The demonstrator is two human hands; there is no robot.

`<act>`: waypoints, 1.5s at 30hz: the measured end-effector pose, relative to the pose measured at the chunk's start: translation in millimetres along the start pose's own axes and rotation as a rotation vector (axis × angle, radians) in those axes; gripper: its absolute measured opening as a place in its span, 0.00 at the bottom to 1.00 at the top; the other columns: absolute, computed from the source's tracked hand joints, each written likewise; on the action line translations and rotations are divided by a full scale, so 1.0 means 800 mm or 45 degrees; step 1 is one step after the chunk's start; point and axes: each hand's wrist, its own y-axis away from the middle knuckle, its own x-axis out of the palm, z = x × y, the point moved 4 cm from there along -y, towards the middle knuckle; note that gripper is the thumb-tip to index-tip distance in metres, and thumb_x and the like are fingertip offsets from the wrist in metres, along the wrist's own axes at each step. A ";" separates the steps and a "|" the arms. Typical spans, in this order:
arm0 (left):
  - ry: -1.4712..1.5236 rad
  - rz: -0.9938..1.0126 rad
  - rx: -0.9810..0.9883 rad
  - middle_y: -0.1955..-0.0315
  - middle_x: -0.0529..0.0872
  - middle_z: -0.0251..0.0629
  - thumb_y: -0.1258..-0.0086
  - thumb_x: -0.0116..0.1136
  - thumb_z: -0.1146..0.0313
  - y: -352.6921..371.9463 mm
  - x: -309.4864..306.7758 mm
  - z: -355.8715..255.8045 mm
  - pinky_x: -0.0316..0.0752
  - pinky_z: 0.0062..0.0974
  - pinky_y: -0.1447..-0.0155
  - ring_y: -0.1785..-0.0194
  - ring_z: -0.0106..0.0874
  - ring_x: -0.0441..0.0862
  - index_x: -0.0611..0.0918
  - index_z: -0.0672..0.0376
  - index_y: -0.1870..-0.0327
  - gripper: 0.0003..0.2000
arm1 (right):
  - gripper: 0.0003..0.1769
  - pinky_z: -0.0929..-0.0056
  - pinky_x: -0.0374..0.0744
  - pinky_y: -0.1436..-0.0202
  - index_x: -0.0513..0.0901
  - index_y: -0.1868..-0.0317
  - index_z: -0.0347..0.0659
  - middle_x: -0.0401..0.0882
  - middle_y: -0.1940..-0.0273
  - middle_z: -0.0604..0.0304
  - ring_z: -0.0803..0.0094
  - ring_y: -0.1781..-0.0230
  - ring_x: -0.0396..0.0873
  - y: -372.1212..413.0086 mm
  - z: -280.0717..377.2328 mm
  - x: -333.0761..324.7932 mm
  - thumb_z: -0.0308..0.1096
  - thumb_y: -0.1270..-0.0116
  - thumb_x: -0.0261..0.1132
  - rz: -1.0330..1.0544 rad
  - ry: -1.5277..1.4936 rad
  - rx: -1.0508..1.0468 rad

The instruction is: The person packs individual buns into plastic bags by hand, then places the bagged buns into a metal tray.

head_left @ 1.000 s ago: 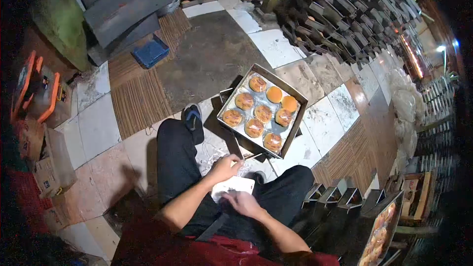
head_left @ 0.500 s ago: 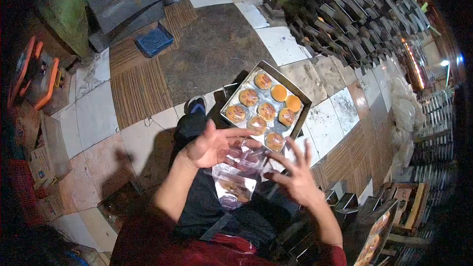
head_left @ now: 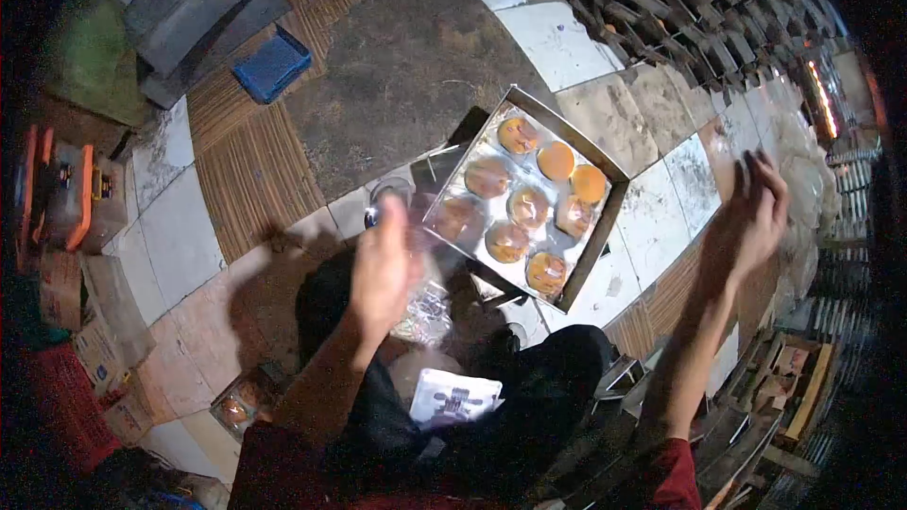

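My left hand is raised over my lap, left of a square metal tray. Motion smears its fingers. Crinkled clear plastic shows just below it, but I cannot make out whether the hand grips it. Several round buns lie in the tray, most with a brown topping, like the bun at the near corner; a plain golden bun is farther up. A clear film seems to haze the leftmost buns. My right hand reaches out to the right, fingers loosely bent and apart, nothing visible in it. A white printed stack rests on my lap.
Clear plastic bags lie at the right. Rows of dark metal trays fill the upper right. On the floor are a blue basket and, at lower left, a box with buns. Orange-edged crates stand at far left.
My right hand has swung away from the clear plastic over my lap, out to the right. My left hand has turned more upright. The view has shifted a little.
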 end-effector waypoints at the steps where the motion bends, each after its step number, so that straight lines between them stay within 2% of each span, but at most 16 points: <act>1: 0.199 -0.340 0.018 0.91 0.65 0.24 0.35 0.49 0.44 -0.017 -0.006 0.022 0.56 0.18 0.85 0.89 0.18 0.61 0.74 0.54 0.80 0.23 | 0.12 0.70 0.71 0.47 0.76 0.59 0.31 0.76 0.55 0.50 0.67 0.54 0.75 -0.009 -0.067 -0.010 0.28 0.33 0.48 -0.049 0.183 0.258; 3: 0.650 0.147 -0.005 0.90 0.60 0.24 0.34 0.48 0.45 -0.048 -0.032 0.049 0.55 0.17 0.85 0.90 0.18 0.57 0.71 0.51 0.76 0.19 | 0.13 0.75 0.72 0.58 0.78 0.58 0.35 0.78 0.64 0.58 0.74 0.64 0.75 0.028 -0.164 0.041 0.35 0.34 0.52 0.319 0.435 0.486; 6: 0.567 0.050 -0.110 0.90 0.61 0.25 0.33 0.48 0.46 -0.060 -0.037 0.038 0.55 0.18 0.85 0.90 0.19 0.57 0.71 0.49 0.74 0.17 | 0.18 0.69 0.74 0.63 0.78 0.58 0.36 0.79 0.69 0.54 0.66 0.68 0.77 0.122 -0.428 0.000 0.44 0.37 0.56 1.135 0.990 1.036; 8: 0.614 -0.167 -0.287 0.90 0.62 0.25 0.34 0.46 0.43 -0.060 -0.023 0.028 0.56 0.19 0.84 0.90 0.20 0.58 0.71 0.49 0.75 0.19 | 0.21 0.62 0.74 0.61 0.78 0.59 0.36 0.79 0.68 0.47 0.55 0.65 0.78 0.139 -0.461 0.006 0.48 0.37 0.56 1.195 1.499 0.135; 14: 0.708 -0.372 -0.571 0.81 0.72 0.28 0.37 0.44 0.38 -0.066 -0.027 0.035 0.58 0.17 0.84 0.85 0.20 0.66 0.72 0.56 0.62 0.25 | 0.40 0.62 0.74 0.50 0.64 0.44 0.26 0.75 0.55 0.38 0.49 0.52 0.75 0.130 -0.588 0.006 0.56 0.41 0.59 0.930 1.324 0.684; 18: 0.526 -0.266 -0.452 0.89 0.64 0.26 0.31 0.43 0.48 -0.072 -0.006 0.014 0.55 0.21 0.79 0.87 0.22 0.59 0.71 0.53 0.71 0.17 | 0.39 0.70 0.75 0.66 0.72 0.52 0.28 0.77 0.61 0.50 0.68 0.66 0.77 0.135 -0.571 0.018 0.58 0.48 0.66 0.808 0.843 1.592; 20: 0.594 -0.306 -0.500 0.89 0.64 0.26 0.31 0.44 0.48 -0.076 0.005 0.009 0.56 0.20 0.79 0.87 0.22 0.60 0.71 0.53 0.69 0.17 | 0.31 0.69 0.73 0.72 0.77 0.64 0.30 0.77 0.67 0.52 0.69 0.71 0.76 0.144 -0.595 0.005 0.56 0.49 0.67 1.044 1.062 1.169; 22: 0.510 -0.464 -0.547 0.89 0.64 0.25 0.30 0.43 0.49 -0.075 0.012 0.007 0.58 0.18 0.80 0.86 0.21 0.61 0.70 0.54 0.70 0.17 | 0.31 0.69 0.73 0.73 0.76 0.64 0.28 0.78 0.70 0.52 0.69 0.73 0.77 0.158 -0.552 0.009 0.54 0.50 0.68 1.107 1.713 -0.044; 25: 0.151 -0.283 -0.406 0.78 0.74 0.30 0.33 0.42 0.40 -0.074 0.012 0.026 0.62 0.18 0.78 0.78 0.21 0.70 0.73 0.56 0.63 0.24 | 0.30 0.67 0.76 0.60 0.74 0.55 0.31 0.78 0.62 0.50 0.68 0.63 0.79 0.166 -0.543 -0.017 0.51 0.46 0.66 0.702 1.094 1.177; 27: 0.020 -0.200 -0.413 0.80 0.74 0.32 0.32 0.41 0.41 -0.074 0.015 0.028 0.63 0.21 0.77 0.78 0.23 0.70 0.74 0.58 0.63 0.25 | 0.26 0.67 0.77 0.53 0.73 0.48 0.37 0.79 0.56 0.56 0.68 0.57 0.78 0.172 -0.475 0.031 0.49 0.38 0.60 0.243 -0.280 1.654; 29: -0.112 -0.106 -0.445 0.81 0.73 0.33 0.31 0.39 0.42 -0.072 0.016 0.048 0.65 0.24 0.75 0.78 0.25 0.71 0.75 0.60 0.63 0.25 | 0.23 0.66 0.77 0.51 0.72 0.47 0.40 0.78 0.53 0.58 0.66 0.55 0.78 0.146 -0.379 0.062 0.48 0.35 0.57 0.248 -0.603 1.702; 31: -0.712 -0.049 0.093 0.80 0.76 0.38 0.30 0.40 0.46 -0.075 0.025 0.056 0.68 0.28 0.71 0.78 0.30 0.72 0.78 0.64 0.63 0.26 | 0.23 0.64 0.76 0.48 0.71 0.47 0.42 0.77 0.52 0.56 0.65 0.53 0.77 0.128 -0.293 0.070 0.48 0.35 0.56 0.451 -0.822 1.697; 36: -1.030 0.038 0.007 0.80 0.81 0.41 0.33 0.53 0.61 -0.046 0.081 0.026 0.68 0.26 0.73 0.78 0.24 0.73 0.80 0.67 0.68 0.15 | 0.34 0.72 0.72 0.46 0.61 0.39 0.36 0.71 0.47 0.57 0.70 0.48 0.72 0.142 -0.137 0.043 0.37 0.41 0.66 0.796 -0.087 1.308; 38: -1.141 0.653 0.287 0.85 0.78 0.41 0.34 0.55 0.64 -0.029 0.101 0.022 0.67 0.26 0.74 0.80 0.21 0.72 0.80 0.67 0.72 0.13 | 0.36 0.70 0.70 0.42 0.63 0.40 0.35 0.71 0.48 0.57 0.69 0.46 0.70 0.156 -0.074 0.027 0.27 0.49 0.69 0.789 0.004 1.196; 42: -1.272 0.838 0.846 0.80 0.81 0.41 0.38 0.57 0.68 -0.002 0.088 0.018 0.71 0.23 0.71 0.75 0.21 0.78 0.82 0.65 0.69 0.08 | 0.44 0.72 0.69 0.43 0.62 0.40 0.35 0.71 0.48 0.59 0.73 0.48 0.71 0.204 -0.021 -0.056 0.38 0.55 0.76 0.534 -0.538 1.407; 45: -1.106 0.734 0.435 0.82 0.80 0.37 0.40 0.60 0.68 0.032 0.078 0.019 0.68 0.22 0.72 0.76 0.19 0.74 0.78 0.65 0.76 0.10 | 0.48 0.72 0.68 0.42 0.61 0.40 0.35 0.69 0.47 0.59 0.72 0.47 0.69 0.231 0.043 -0.081 0.42 0.58 0.77 0.502 -0.419 1.226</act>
